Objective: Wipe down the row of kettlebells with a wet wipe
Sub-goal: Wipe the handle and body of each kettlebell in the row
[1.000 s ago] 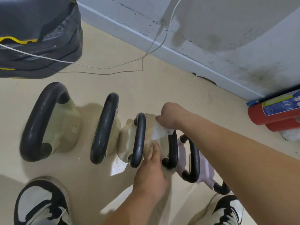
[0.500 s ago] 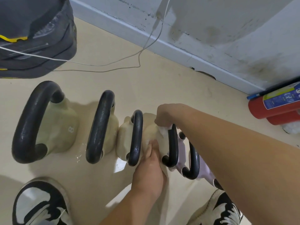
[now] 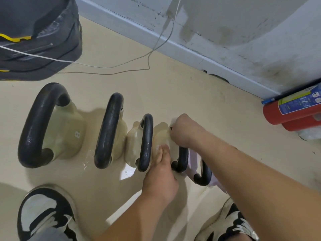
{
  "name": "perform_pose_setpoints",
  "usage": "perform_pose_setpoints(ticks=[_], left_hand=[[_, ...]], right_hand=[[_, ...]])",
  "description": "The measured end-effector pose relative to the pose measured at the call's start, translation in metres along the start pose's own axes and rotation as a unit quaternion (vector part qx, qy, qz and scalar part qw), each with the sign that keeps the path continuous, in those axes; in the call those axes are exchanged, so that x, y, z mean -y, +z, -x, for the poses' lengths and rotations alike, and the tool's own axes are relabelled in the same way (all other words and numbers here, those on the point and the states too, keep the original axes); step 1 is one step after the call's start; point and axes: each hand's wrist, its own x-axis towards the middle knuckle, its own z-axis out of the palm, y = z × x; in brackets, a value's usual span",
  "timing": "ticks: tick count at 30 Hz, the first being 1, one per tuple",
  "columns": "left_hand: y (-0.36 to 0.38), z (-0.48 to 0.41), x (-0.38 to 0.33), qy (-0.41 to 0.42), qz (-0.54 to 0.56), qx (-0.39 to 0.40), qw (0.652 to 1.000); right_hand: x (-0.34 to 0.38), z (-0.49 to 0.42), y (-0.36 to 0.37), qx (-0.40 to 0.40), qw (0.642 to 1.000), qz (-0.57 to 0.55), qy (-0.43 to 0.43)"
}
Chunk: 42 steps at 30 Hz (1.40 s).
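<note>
Right hand (image 3: 185, 131) clenches wet wipe (image 3: 173, 121) against cream kettlebell (image 3: 160, 133); left hand (image 3: 161, 178), fingers straight, touches it.

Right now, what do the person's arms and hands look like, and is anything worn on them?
Everything in view is bare: the left hand and left forearm, the right hand and right forearm show no sleeve, glove, watch or wristband. No markings show on them.

Red fire extinguisher (image 3: 291, 112), dark bag (image 3: 38, 37)
</note>
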Motion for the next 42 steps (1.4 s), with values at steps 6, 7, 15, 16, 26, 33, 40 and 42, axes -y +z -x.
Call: perform_pose_setpoints(ticks=[6, 7, 15, 16, 26, 33, 40, 42], left_hand=[[0.000, 0.000, 0.009, 0.032, -0.028, 0.008, 0.999], [0.000, 0.002, 0.010, 0.034, -0.035, 0.012, 0.999], [-0.007, 0.010, 0.016, 0.022, -0.032, 0.023, 0.999], [-0.009, 0.012, 0.014, 0.020, -0.027, 0.022, 0.999], [-0.014, 0.020, 0.003, 0.053, 0.024, -0.039, 0.998], [-0.004, 0.028, -0.031, -0.001, 0.063, -0.123, 0.990], [0.002, 0.032, -0.045, 0.153, -0.076, -0.120, 0.978], [0.005, 0.032, -0.044, 0.143, -0.080, -0.104, 0.981]], right_hand=[[-0.017, 0.044, 0.054, -0.169, 0.970, -0.169, 0.041], [-0.019, 0.047, 0.063, -0.179, 0.964, -0.191, 0.038], [-0.031, 0.077, 0.100, -0.221, 0.949, -0.223, 0.027], [-0.031, 0.080, 0.106, -0.225, 0.949, -0.219, 0.033], [-0.039, 0.089, 0.106, -0.148, 0.937, -0.314, 0.037], [-0.046, 0.090, 0.079, -0.146, 0.874, -0.463, 0.032], [-0.050, 0.092, 0.065, -0.041, 0.798, -0.600, 0.039], [-0.053, 0.095, 0.070, -0.026, 0.781, -0.623, 0.032]])
